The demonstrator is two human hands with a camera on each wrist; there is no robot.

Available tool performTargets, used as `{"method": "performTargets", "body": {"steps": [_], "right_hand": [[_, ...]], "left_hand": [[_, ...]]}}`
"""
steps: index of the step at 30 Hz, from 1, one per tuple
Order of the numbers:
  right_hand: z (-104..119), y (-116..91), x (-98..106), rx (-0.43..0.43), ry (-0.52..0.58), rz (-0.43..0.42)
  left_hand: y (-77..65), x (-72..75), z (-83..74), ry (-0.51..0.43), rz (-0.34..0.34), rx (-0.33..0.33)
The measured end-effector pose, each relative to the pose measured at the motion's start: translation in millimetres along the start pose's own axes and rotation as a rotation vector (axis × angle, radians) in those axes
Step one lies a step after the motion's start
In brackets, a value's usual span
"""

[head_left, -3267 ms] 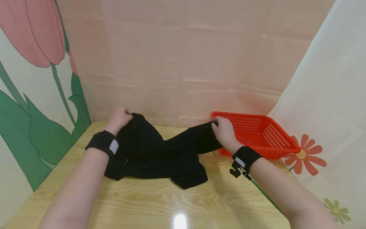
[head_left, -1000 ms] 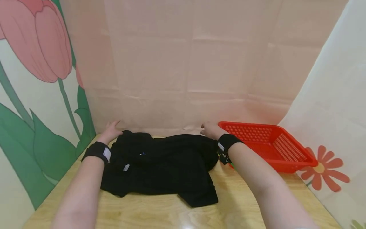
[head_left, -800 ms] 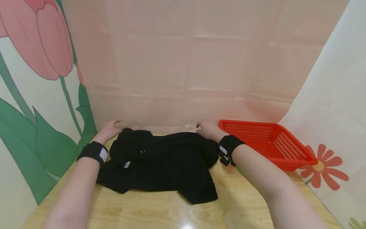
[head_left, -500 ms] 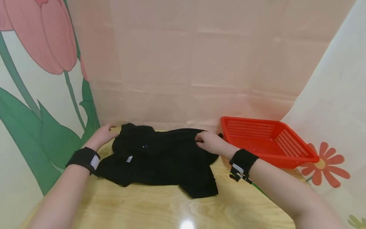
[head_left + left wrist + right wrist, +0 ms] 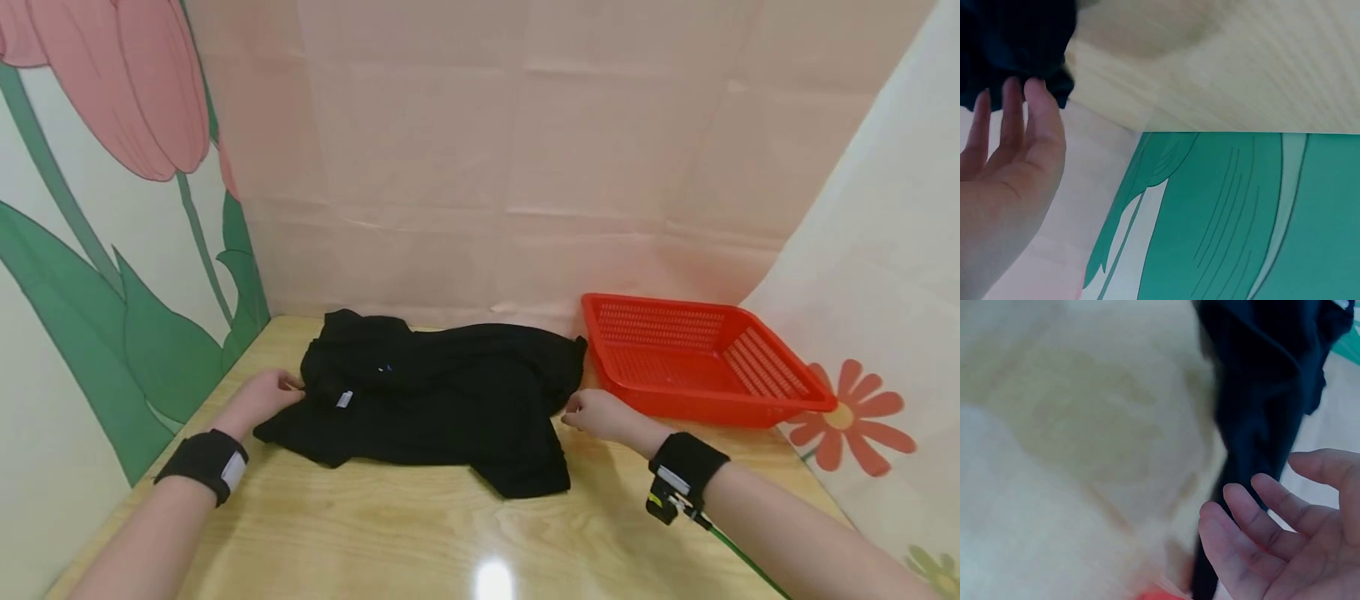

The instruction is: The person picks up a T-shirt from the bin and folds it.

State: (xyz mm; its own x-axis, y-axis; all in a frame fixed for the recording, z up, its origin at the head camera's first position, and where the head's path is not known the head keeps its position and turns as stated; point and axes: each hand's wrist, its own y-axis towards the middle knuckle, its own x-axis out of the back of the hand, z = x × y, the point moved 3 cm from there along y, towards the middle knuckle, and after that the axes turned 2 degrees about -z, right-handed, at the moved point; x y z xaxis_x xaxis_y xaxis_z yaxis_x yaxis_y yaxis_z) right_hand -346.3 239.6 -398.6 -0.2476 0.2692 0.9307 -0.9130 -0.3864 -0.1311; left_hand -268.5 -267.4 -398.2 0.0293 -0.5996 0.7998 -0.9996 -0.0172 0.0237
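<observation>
A black shirt [image 5: 450, 400] lies spread and a little rumpled on the wooden table [image 5: 390, 533], a small white label showing on its left part. At its left edge is my left hand [image 5: 262, 400]; the left wrist view has the fingertips overlapping the dark cloth, and whether they touch it I cannot tell. My right hand [image 5: 607, 415] is beside the shirt's right edge, above the sleeve that points toward me. Its fingers [image 5: 1241, 544] are relaxed and slightly bent in the right wrist view, with no cloth between thumb and fingers.
A red plastic basket [image 5: 705, 404] with slotted walls stands at the back right, close to the shirt's right end. Behind the table hangs a pinkish backdrop [image 5: 420, 167]. Tulip-printed sheeting [image 5: 161, 333] borders the left side and a flower-printed white sheet [image 5: 862, 275] the right.
The shirt has gone from being held up by both hands to lying on the table. Both hands have let go and moved toward me, the right one also outward past the shirt's edge.
</observation>
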Motion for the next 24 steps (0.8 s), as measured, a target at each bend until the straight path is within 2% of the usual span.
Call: {"method": "performTargets", "body": {"steps": [4, 8, 12, 14, 19, 24], "right_hand": [[-4, -7, -16, -0.054, 0.083, 0.039], [-4, -11, -26, -0.102, 0.196, 0.03], [-2, -11, -33, -0.136, 0.327, 0.032], [0, -10, -37, -0.152, 0.354, 0.033], [2, -8, -43, -0.155, 0.291, -0.01], [0, -6, -47, -0.053, 0.195, -0.076]], "left_hand": [[-6.1, -5.8, 4.1, 0.028, 0.014, -0.019], [-11.8, -13.4, 8.1, 0.053, 0.052, -0.02], [-17.6, -19.9, 9.9, 0.077, 0.054, -0.022], [-20.6, -22.2, 9.6, 0.096, 0.049, -0.021], [-26.3, -26.5, 8.3, 0.146, 0.023, -0.023], [-31.4, -30.1, 8.5, 0.162, -0.04, -0.026]]}}
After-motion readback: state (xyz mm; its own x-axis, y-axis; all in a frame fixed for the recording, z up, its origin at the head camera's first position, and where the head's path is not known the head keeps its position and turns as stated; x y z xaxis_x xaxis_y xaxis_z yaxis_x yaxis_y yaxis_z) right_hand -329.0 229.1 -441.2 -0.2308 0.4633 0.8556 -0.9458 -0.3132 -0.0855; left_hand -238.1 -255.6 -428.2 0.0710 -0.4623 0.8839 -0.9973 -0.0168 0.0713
